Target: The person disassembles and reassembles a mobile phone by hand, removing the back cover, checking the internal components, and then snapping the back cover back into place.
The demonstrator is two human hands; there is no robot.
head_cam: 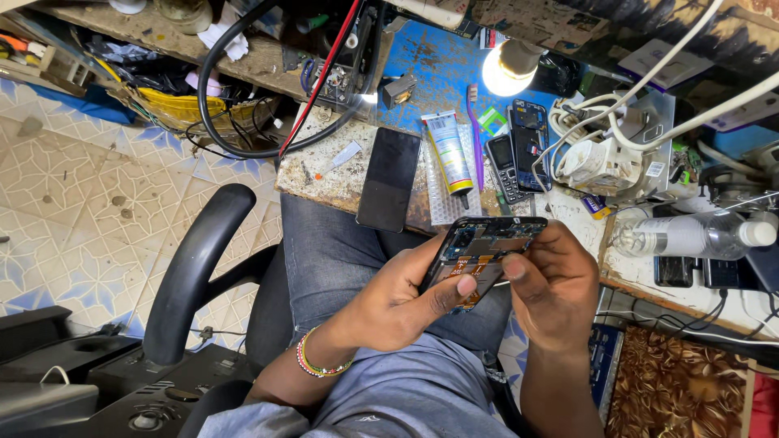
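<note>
An opened smartphone [485, 247] with bare circuit board and orange flex cables is held over my lap in both hands. My left hand [398, 304] cradles it from below, thumb pressed on the board; a beaded bracelet circles that wrist. My right hand [553, 288] grips the phone's right end, fingertips on the board's edge. A black phone screen panel [389, 178] lies face down on the worn bench [333, 182] just beyond my knees. Next to it rest a white glue tube [449, 152] and a purple toothbrush [475, 134].
Two small phones [518, 154] lie on the bench near a lit bulb [507, 69]. A clear plastic bottle [690, 235] lies at right beside white cables [600, 154]. A black cable loop [243, 97] hangs at the back. A black chair armrest [195, 268] stands left.
</note>
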